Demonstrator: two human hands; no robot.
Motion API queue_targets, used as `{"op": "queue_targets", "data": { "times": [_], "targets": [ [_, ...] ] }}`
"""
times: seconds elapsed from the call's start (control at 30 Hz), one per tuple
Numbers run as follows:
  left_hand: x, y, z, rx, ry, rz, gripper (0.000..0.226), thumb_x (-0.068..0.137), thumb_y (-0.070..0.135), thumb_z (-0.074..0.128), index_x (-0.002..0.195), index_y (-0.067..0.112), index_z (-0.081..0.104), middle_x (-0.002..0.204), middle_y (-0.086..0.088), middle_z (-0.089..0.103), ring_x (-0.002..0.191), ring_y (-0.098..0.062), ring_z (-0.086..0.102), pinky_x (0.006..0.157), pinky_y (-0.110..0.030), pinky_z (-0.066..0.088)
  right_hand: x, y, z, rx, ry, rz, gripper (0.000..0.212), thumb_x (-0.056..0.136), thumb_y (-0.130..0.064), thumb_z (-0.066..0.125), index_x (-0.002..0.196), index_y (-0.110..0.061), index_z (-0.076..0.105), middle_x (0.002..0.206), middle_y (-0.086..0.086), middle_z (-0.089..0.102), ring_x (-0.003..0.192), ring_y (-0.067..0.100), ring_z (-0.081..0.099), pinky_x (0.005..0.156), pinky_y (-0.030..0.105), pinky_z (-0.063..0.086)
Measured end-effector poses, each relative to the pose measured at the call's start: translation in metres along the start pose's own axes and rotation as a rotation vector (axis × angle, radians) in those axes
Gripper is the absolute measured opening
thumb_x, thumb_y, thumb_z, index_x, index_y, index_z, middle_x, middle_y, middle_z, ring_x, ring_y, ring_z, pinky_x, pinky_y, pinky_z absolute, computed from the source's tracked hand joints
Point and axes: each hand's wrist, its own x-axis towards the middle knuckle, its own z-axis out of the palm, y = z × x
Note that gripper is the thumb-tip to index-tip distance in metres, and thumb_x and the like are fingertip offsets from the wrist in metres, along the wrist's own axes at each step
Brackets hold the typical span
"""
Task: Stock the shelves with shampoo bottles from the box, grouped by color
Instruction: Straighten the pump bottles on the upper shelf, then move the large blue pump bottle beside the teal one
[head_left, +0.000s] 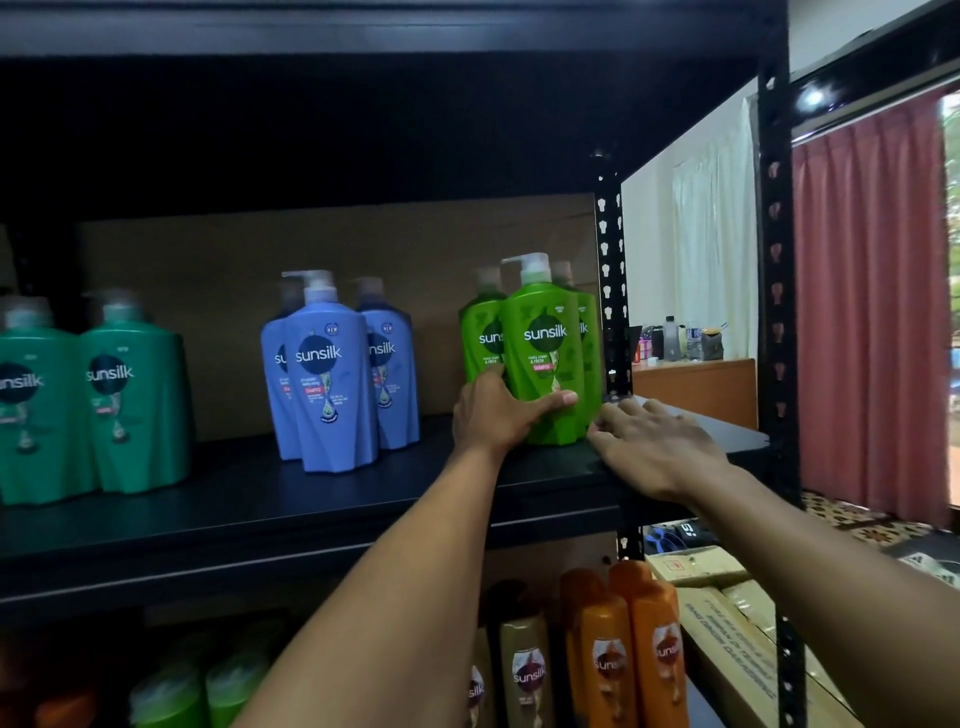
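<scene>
A light green Sunsilk pump bottle (543, 332) stands at the right end of the black shelf (260, 499), in front of two more light green bottles (478, 332). My left hand (498, 410) grips its lower left side, thumb across the front. My right hand (654, 447) lies flat with straight fingers on the shelf, fingertips touching the bottle's lower right edge. Three blue bottles (327, 374) stand grouped at mid shelf. Two dark green bottles (130, 395) stand at the left.
The shelf below holds orange bottles (623, 644), gold bottles (524, 670) and green-capped bottles (208, 686). Cardboard boxes (727, 618) sit at lower right beside the black upright post (776, 260). A red curtain (872, 312) hangs at the right.
</scene>
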Motion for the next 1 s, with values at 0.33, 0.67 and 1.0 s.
{"op": "queue_targets", "data": {
  "times": [0.33,0.67,1.0],
  "targets": [
    [0.002,-0.003,0.002,-0.002,-0.014,0.001,0.075,0.056,0.073,0.087,0.112,0.025,0.073,0.110,0.006,0.077,0.103,-0.015,0.069,0.084,-0.026,0.051,-0.001,0.000,0.000,-0.001,0.007,-0.004,0.042,0.100,-0.053,0.022,0.127,-0.033,0.048,0.135,-0.001,0.049,0.126,0.023,0.044,0.099,0.047,0.040],
    [-0.002,0.000,-0.001,-0.013,-0.024,-0.015,0.073,0.055,0.073,0.087,0.109,0.025,0.075,0.109,0.006,0.078,0.102,-0.014,0.071,0.090,-0.033,0.057,-0.009,-0.004,-0.005,0.046,0.022,-0.003,0.038,0.102,-0.051,0.026,0.124,-0.033,0.050,0.131,-0.002,0.051,0.123,0.021,0.045,0.097,0.046,0.040],
    [-0.037,-0.008,-0.083,0.041,-0.061,0.041,0.080,0.058,0.061,0.092,0.122,0.023,0.063,0.098,0.012,0.068,0.096,-0.012,0.068,0.092,-0.036,0.056,-0.036,-0.048,-0.007,0.511,0.264,-0.136,0.020,0.088,-0.014,0.060,0.099,-0.030,0.056,0.090,-0.011,0.061,0.084,0.008,0.058,0.067,0.030,0.041]
  ]
}}
